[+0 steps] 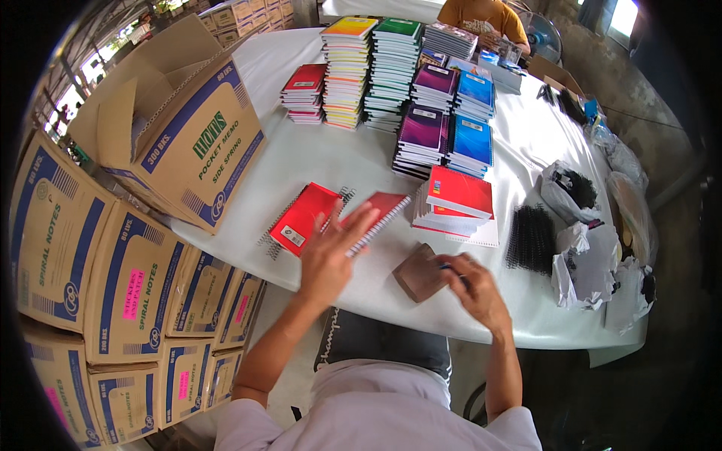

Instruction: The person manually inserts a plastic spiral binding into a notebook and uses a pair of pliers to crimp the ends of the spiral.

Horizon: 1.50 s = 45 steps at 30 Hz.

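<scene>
- Two bare hands are at work over a table (350, 161) covered in glossy white sheeting, bright with glare toward its far right.
- Left hand (338, 244): fingers spread over a tilted red spiral notebook (385, 204); whether they pinch it cannot be told.
- Right hand (472, 289): fingers closed around a slim dark tool (445, 265), blurred, with some blue showing.
- Just left of the right hand: a brown block (419, 274), on the table near its front edge.
- Left of and beneath the left fingers: red notebooks (304, 218), flat, wire coils jutting out.
- Beyond the right hand: a red-covered stack (460, 195); farther off, purple stacks (423, 128) and blue stacks (472, 143).
- Right of the right hand: loose black coils (529, 237), then torn white wrapping (583, 263).
- Well left of the left hand: an open carton (207, 154) and, lower, stacked cartons (135, 289).
- Room, far side: a seated person (474, 16) in an orange-brown shirt, a fan (541, 36), a stained grey wall (639, 90).
</scene>
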Each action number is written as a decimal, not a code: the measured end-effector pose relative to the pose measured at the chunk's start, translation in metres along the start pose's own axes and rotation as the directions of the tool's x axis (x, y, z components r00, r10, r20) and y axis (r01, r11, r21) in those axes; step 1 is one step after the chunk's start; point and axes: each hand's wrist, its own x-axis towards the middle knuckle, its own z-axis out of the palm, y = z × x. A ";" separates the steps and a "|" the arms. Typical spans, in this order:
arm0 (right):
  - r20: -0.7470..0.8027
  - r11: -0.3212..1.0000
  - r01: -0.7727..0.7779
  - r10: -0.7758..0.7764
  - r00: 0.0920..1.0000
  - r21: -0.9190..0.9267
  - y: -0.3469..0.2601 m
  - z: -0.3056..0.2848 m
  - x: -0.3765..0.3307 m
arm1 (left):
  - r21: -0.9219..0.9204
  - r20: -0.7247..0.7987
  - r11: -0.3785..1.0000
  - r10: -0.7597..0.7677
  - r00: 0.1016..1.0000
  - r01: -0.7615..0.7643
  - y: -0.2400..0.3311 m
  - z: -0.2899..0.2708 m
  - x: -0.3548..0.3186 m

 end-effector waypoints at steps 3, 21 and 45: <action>-0.160 0.874 -0.141 0.074 0.984 -0.466 0.051 -0.011 -0.019 | -0.510 0.067 0.854 -0.082 0.994 0.104 -0.040 -0.030 0.011; -0.240 0.903 0.420 -0.429 0.871 -0.094 -0.057 0.156 0.113 | -0.505 0.511 0.516 -0.467 0.721 0.692 -0.168 -0.055 -0.001; 0.208 0.824 0.362 -0.299 0.931 -0.436 0.060 -0.025 0.143 | -0.183 0.006 0.983 -0.016 1.000 0.017 -0.086 -0.018 0.018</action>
